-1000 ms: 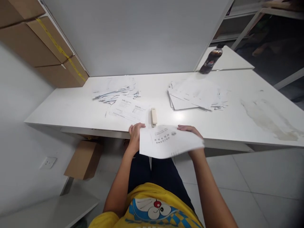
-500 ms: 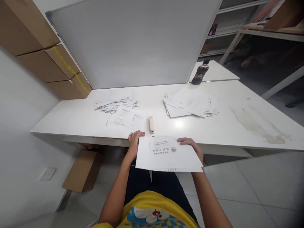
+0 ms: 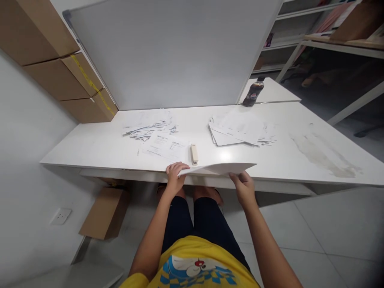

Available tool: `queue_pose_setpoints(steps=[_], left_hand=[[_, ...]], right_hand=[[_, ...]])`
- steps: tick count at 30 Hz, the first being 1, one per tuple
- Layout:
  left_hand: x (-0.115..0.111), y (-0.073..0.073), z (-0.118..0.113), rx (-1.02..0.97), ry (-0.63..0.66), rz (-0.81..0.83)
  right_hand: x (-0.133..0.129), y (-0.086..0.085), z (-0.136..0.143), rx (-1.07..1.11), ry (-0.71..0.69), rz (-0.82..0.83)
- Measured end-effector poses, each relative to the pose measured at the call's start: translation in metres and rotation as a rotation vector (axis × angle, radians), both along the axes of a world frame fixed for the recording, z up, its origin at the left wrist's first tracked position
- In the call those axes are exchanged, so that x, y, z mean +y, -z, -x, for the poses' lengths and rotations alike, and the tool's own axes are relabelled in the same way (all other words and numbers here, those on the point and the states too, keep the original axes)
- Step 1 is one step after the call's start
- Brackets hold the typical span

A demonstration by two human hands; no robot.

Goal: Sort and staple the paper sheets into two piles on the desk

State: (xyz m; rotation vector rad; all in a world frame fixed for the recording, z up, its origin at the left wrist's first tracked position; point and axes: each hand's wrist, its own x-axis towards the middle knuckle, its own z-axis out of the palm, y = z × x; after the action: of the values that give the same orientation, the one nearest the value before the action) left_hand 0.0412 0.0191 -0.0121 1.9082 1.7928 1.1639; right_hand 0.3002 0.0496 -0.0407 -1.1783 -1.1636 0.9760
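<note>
White paper sheets (image 3: 219, 168) are held up at the table's front edge, seen almost edge-on and slightly curved. My left hand (image 3: 176, 176) is closed on their left end, its fingers over the top. At the right, my right hand (image 3: 244, 187) pinches the lower side between thumb and fingers. How many sheets there are, I cannot tell. Just beyond them lies a cream stapler (image 3: 194, 154) on the white table. Printed sheets (image 3: 163, 147) lie behind my left hand, in front of a messy paper pile (image 3: 150, 124). Another paper stack (image 3: 237, 130) is farther right.
A dark cola bottle (image 3: 253, 92) stands at the back right of the table (image 3: 90, 148). Behind is a large whiteboard (image 3: 174, 56). Cardboard boxes (image 3: 90, 108) are stacked at the left, and another box (image 3: 103, 212) sits below the table. A greyish smear marks the table's right side.
The sheets have tipped from showing their printed face to nearly edge-on and moved up toward the table edge. My right hand has turned, its thumb now showing beneath them.
</note>
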Motion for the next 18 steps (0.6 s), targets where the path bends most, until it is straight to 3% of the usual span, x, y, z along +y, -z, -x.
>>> queue_pose_setpoints(steps=[2, 7, 9, 15, 18], left_hand=[[-0.002, 0.001, 0.002, 0.018, 0.026, -0.015], [-0.005, 0.005, 0.006, 0.147, 0.052, -0.017], [-0.003, 0.007, 0.001, 0.176, 0.056, -0.026], [0.0, 0.015, -0.026, 0.164, -0.013, -0.146], [0.001, 0.017, -0.034, 0.189, -0.015, -0.151]], right_hand=[[-0.009, 0.001, -0.001, 0.006, 0.009, -0.029], [-0.037, -0.003, -0.007, -0.183, 0.105, -0.283], [-0.042, -0.003, -0.011, -0.23, 0.136, -0.274], [-0.028, -0.005, -0.024, -0.256, 0.197, -0.249], [-0.013, -0.013, -0.032, -0.24, 0.125, -0.283]])
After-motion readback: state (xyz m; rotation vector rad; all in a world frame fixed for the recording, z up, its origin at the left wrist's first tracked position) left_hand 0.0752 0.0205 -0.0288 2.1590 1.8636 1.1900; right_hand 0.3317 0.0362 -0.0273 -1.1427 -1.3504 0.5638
